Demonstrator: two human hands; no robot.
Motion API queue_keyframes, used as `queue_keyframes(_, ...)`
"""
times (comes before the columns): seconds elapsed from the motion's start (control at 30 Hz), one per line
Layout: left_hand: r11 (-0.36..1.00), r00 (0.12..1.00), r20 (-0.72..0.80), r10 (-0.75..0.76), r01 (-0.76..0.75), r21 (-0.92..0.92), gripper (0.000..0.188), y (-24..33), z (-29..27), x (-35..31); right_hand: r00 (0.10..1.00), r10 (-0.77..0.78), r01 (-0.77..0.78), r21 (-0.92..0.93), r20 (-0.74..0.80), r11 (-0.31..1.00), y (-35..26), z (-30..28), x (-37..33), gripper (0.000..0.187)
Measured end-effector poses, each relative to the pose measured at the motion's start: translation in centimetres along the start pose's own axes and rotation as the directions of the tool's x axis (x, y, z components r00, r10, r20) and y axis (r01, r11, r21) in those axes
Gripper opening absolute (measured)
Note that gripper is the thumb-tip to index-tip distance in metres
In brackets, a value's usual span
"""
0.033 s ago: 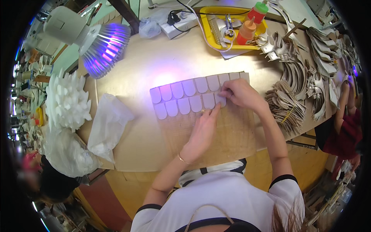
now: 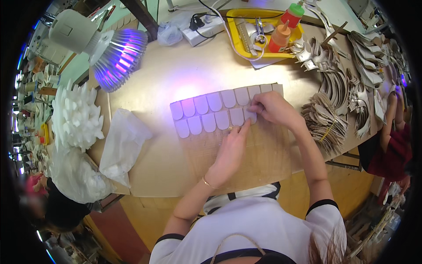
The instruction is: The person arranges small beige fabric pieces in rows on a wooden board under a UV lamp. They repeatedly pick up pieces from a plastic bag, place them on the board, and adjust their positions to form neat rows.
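Note:
A thin brown board [image 2: 237, 156] lies on the table in front of me, its upper part carrying two rows of pale tab-shaped pieces [image 2: 214, 102] with rounded lower ends. At the right end of the lower row, my right hand [image 2: 274, 108] pinches the edge of one tab-shaped piece [image 2: 250, 115] between thumb and forefinger. My left hand [image 2: 233, 147] rests on the board just below, fingers stretched out, with a fingertip against the rounded end of that same piece. The right hand covers part of the upper row.
A finned lamp [image 2: 118, 59] hangs at upper left, casting purple light. Left stand white spiky foam [image 2: 77, 114] and a plastic bag [image 2: 125, 141]. A yellow tray [image 2: 237, 46] holds bottles and tools at the back. Stacked curved strips [image 2: 325, 121] fill the right, near another person's arm [image 2: 389, 119].

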State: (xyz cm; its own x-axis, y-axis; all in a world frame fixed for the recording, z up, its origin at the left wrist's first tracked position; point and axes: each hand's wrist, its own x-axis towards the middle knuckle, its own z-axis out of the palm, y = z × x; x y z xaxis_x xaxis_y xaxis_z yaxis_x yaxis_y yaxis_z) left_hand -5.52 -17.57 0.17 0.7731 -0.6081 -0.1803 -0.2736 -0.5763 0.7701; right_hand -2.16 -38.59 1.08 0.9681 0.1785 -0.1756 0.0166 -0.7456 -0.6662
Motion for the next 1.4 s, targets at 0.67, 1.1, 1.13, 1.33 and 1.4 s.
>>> queue_keyframes(0.67,0.579,0.926,-0.226,-0.302,-0.01,-0.815,0.029,0.4,-1.3,-1.2,0.954,0.198,-0.024,0.603,-0.224,0.798,-4.9,4.7,-6.7,0.018)
queue_keyframes(1.1,0.869,0.958,-0.261,-0.121,-0.025,-0.494,0.017,0.3,-1.2,-0.5,0.952,0.253,-0.142,0.485,-0.171,0.863,-4.5,2.9,-7.4,0.015)
queue_keyframes(1.13,0.883,0.977,-0.188,-0.1,0.001,-0.469,0.015,0.3,-1.4,-0.7,0.977,0.162,-0.106,0.342,-0.14,0.934,-4.4,2.4,-7.6,0.014)
queue_keyframes(1.33,0.785,0.937,-0.241,-0.252,0.052,-0.618,0.011,0.6,-0.8,-1.0,0.972,0.08,0.009,0.377,-0.222,0.926,-4.3,2.3,-7.4,0.016)
queue_keyframes(1.4,0.569,0.886,-0.2,-0.418,0.084,-0.818,0.011,0.6,-0.5,-0.8,0.926,0.259,-0.023,0.645,-0.274,0.764,-4.4,3.0,-7.1,0.016)
